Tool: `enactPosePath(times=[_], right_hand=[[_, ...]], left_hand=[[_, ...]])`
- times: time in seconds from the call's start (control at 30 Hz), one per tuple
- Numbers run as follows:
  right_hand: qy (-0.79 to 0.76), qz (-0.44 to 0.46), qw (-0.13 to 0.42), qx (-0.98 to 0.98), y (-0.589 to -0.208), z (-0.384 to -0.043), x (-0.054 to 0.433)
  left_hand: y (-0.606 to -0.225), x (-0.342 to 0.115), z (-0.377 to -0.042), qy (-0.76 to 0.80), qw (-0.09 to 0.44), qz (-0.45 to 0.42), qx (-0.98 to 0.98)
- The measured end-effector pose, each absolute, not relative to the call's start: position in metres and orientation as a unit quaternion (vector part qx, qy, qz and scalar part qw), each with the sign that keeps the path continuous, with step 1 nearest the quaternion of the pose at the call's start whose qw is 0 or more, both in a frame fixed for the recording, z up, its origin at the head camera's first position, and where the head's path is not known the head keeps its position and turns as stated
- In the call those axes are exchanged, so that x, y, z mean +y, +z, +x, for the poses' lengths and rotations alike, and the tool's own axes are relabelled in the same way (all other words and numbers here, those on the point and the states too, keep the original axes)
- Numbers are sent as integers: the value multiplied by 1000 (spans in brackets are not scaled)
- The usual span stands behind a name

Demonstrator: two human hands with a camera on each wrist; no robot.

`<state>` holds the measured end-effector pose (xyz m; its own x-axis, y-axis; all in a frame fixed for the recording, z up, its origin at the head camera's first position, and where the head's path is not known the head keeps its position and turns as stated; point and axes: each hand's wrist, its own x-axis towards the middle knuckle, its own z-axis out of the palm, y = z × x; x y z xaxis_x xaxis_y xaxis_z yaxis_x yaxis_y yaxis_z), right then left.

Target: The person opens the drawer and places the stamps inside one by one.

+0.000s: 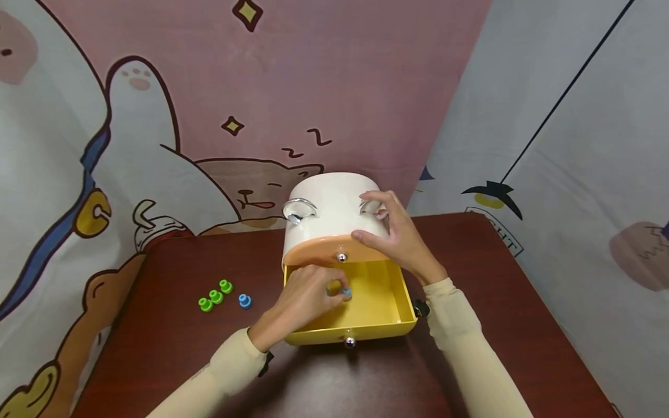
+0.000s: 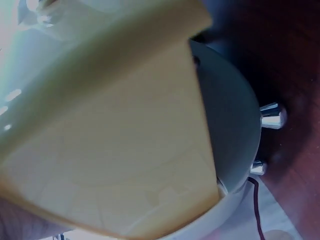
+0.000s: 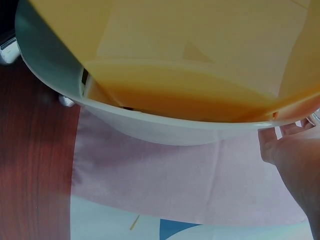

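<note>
In the head view, a white rounded drawer box (image 1: 334,203) stands on the table with its lower yellow drawer (image 1: 376,290) pulled out. My left hand (image 1: 308,296) reaches into that drawer, thumb and index finger pinching a small blue stepped peg (image 1: 347,294) low over its floor. The right hand (image 1: 405,241) grips the box's right side, thumb near the top of the orange upper drawer front (image 1: 313,251), fingers at the right silver ring handle (image 1: 370,205). In the right wrist view, the right hand's fingers (image 3: 270,145) press against the white shell.
Left of the box lie several green pegs (image 1: 215,296) and one blue peg (image 1: 244,301). Round silver knobs (image 1: 350,342) stick out of the drawer fronts. Another ring handle (image 1: 300,208) is on the box's left. A cartoon-printed cloth (image 1: 334,87) hangs behind the dark red table (image 1: 502,348).
</note>
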<state>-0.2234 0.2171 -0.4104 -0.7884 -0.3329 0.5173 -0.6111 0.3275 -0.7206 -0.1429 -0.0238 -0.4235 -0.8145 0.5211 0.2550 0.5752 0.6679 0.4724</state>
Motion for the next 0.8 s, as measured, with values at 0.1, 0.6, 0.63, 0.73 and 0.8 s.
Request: enactPosePath(times=[0.1,0.6,0.63,0.73,0.8], right_hand=[[500,293,142,-802,-411,-224,218],[502,279,129,-808,-410,-221,217],[502,279,129,-808,-410,-221,217],[503,278,126,-809,-409,-221,216],[503,276,124,-810,-409,-221,218]], left_hand=[[-422,-31,-139,-329,53,-296,-895],[-439,-79,-118,-562,181,-271,-760],[-440,-82,-116,-571,183,-265,-755],[-445,-92,-111,-592,200,-232,-745],[-450,-99,-109,-603,210,-195,-744]])
